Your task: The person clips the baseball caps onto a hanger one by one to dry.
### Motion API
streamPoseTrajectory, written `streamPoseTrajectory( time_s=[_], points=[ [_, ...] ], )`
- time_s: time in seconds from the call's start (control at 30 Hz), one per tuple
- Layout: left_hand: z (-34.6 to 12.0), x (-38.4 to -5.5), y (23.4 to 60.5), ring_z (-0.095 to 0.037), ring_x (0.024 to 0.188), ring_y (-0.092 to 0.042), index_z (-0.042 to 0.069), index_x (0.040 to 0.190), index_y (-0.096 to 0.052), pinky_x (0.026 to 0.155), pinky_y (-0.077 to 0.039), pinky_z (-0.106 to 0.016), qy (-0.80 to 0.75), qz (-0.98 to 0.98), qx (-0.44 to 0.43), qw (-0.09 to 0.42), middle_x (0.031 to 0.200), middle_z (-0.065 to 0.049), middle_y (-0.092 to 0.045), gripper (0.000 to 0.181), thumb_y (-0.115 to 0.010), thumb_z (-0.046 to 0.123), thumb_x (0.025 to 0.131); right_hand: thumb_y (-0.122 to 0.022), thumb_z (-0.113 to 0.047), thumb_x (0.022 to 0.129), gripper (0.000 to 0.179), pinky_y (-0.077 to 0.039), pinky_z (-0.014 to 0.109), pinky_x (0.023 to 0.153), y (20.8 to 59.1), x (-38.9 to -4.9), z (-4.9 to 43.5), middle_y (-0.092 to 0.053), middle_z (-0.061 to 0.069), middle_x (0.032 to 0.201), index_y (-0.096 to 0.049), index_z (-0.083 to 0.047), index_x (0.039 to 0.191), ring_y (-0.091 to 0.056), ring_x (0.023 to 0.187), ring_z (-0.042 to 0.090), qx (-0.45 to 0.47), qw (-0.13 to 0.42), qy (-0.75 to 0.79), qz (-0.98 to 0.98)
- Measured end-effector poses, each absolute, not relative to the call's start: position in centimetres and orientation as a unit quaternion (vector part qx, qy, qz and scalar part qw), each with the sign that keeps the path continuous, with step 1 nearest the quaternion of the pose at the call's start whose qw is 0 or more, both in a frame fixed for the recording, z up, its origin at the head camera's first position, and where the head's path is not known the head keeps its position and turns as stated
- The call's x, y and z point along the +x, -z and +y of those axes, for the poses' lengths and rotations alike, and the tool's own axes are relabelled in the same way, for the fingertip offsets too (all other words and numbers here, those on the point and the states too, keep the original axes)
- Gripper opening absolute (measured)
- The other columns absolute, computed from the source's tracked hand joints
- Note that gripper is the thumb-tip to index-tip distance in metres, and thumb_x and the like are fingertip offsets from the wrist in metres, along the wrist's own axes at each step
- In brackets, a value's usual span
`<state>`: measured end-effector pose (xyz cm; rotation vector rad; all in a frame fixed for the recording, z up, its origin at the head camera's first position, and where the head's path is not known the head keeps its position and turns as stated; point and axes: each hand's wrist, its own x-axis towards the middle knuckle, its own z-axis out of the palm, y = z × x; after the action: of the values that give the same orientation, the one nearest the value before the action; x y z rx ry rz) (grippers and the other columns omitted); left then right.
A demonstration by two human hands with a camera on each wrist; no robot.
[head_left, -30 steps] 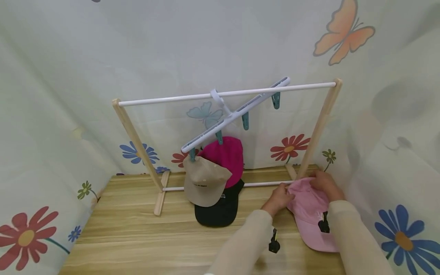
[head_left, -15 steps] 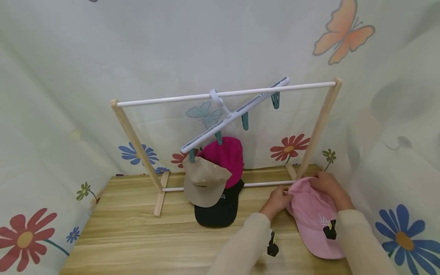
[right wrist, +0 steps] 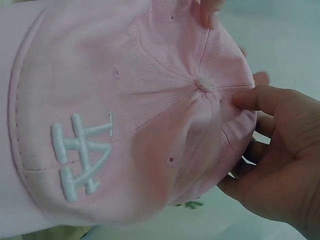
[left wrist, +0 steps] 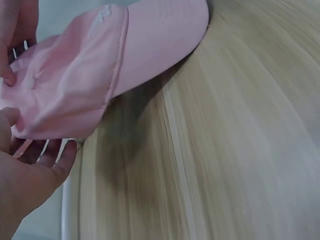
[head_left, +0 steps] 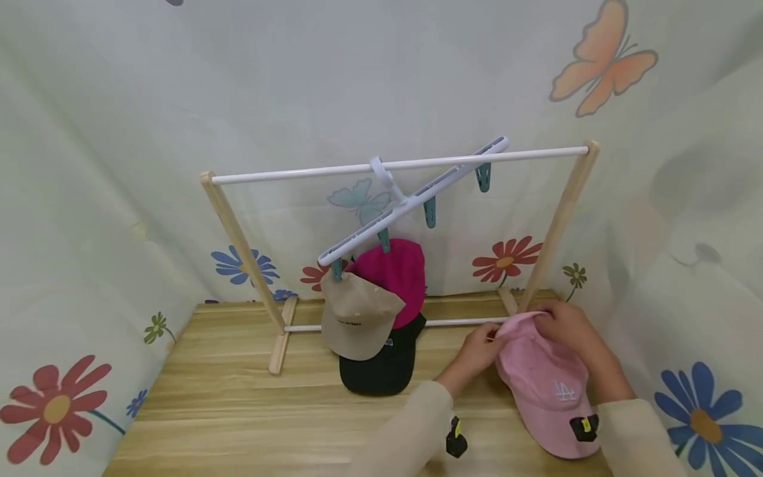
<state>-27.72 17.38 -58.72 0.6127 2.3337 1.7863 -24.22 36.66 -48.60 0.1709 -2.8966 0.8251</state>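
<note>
A pink baseball cap point(head_left: 539, 377) with white embroidered letters is held at its crown between both hands, its brim toward the person. My left hand point(head_left: 479, 351) pinches the cap's left back edge, thumb on the outside and fingers tucked underneath. On the opposite side my right hand point(head_left: 569, 324) grips the crown near the top button, thumb above and fingers behind the fabric, as the right wrist view shows. From a white clip hanger point(head_left: 411, 202) hang a beige cap point(head_left: 357, 318) and a magenta cap point(head_left: 402, 278). A black cap point(head_left: 381, 364) shows below them, partly hidden.
The hanger hooks over the top rail point(head_left: 298, 172) of a wooden-legged rack; two teal clips point(head_left: 430, 212) on its right half hold nothing. A lower rail point(head_left: 459, 322) runs just behind the left hand. Printed fabric walls surround the wood-grain table point(head_left: 238, 411).
The pink cap has shifted slightly toward the person and turned, so its white letters now show fully. Both hands keep hold of it; the right wrist has swung a little outward.
</note>
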Motion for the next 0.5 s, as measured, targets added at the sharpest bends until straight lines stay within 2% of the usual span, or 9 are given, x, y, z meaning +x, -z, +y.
streamPoseTrajectory(
  time_s=[0.2, 0.37, 0.5],
  points=[
    [15.2, -27.0, 58.0, -0.004, 0.091, -0.064, 0.008, 0.119, -0.070, 0.076, -0.051, -0.018, -0.604, 0.762, 0.219, 0.076, 0.110, -0.002, -0.071, 0.023, -0.065, 0.019, 0.099, -0.069, -0.007, 0.093, 0.015, -0.051, 0.044, 0.071, 47.7, -23.4, 34.8, -0.070, 0.016, 0.093, -0.071, 0.005, 0.102, -0.060, 0.080, 0.027, 0.094, 0.092, -0.272, -0.953],
    [13.9, -26.4, 57.0, -0.004, 0.092, -0.065, 0.007, 0.119, -0.070, 0.078, -0.051, -0.017, -0.613, 0.758, 0.212, 0.070, 0.110, -0.004, -0.071, 0.022, -0.066, 0.017, 0.099, -0.069, -0.006, 0.093, 0.015, -0.052, 0.055, 0.080, 47.3, -23.0, 33.8, -0.069, 0.021, 0.099, -0.071, 0.004, 0.104, -0.064, 0.090, 0.037, 0.115, 0.124, -0.256, -0.952],
    [12.8, -26.0, 56.0, -0.002, 0.091, -0.063, 0.011, 0.119, -0.071, 0.079, -0.051, -0.018, -0.614, 0.758, 0.211, 0.064, 0.109, -0.001, -0.070, 0.021, -0.065, 0.019, 0.100, -0.069, -0.006, 0.093, 0.017, -0.051, 0.060, 0.082, 46.8, -22.8, 32.8, -0.069, 0.022, 0.101, -0.071, 0.004, 0.107, -0.063, 0.095, 0.041, 0.122, 0.137, -0.254, -0.950]
  ],
)
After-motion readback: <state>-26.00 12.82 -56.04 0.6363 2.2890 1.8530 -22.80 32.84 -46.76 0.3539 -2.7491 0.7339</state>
